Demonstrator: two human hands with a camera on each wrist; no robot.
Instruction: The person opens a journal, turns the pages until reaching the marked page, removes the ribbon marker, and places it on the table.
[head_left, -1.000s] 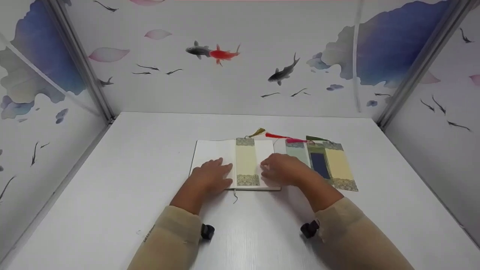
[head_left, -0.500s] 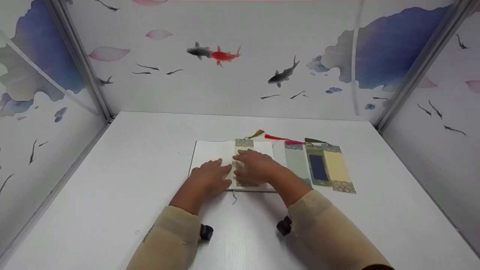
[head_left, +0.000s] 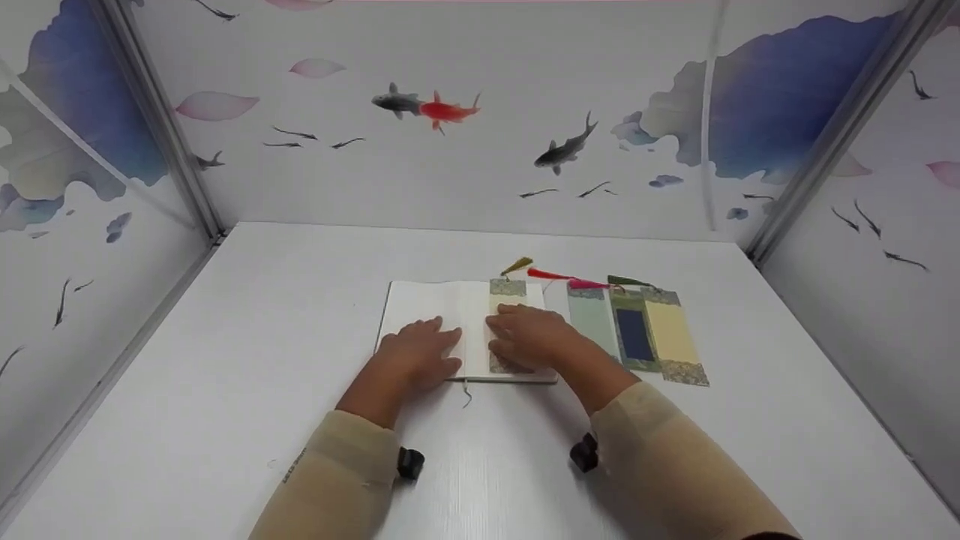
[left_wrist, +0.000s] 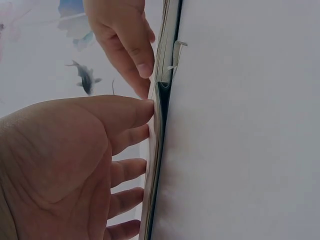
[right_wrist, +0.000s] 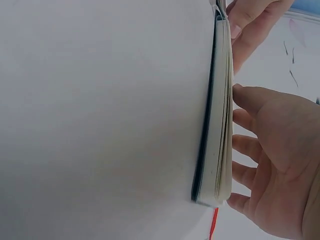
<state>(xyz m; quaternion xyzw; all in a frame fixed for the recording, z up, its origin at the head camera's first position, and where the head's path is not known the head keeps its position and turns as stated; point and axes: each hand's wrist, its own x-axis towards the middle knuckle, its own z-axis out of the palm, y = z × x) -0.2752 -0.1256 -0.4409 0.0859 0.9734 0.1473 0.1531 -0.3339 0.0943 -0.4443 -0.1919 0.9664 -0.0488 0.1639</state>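
An open notebook point(head_left: 424, 300) lies on the white table. The left hand point(head_left: 420, 352) rests spread on its left page; in the left wrist view, that hand's fingertips point(left_wrist: 147, 107) touch the paper. On the right page is a cream bookmark point(head_left: 508, 288) with patterned ends and an olive tassel point(head_left: 517, 265). The right hand point(head_left: 532, 337) presses on this bookmark with extended fingers, hiding its middle. In the right wrist view, the right hand point(right_wrist: 275, 150) has its fingertips against the top of the thick page block point(right_wrist: 217, 125). A thin ribbon point(head_left: 466, 395) hangs from the notebook's lower edge.
To the right of the notebook lie a pale green bookmark point(head_left: 590, 315), a dark blue-centred one point(head_left: 634, 334) and a yellow one point(head_left: 667, 330). Red point(head_left: 547, 273), pink and dark green tassels trail along their tops. Printed panels point(head_left: 465, 165) wall in the table.
The right hand has come left onto the bookmark, then slid back a little to the right. The bookmark has shifted right, away from the notebook's centre fold. The left hand has stayed put.
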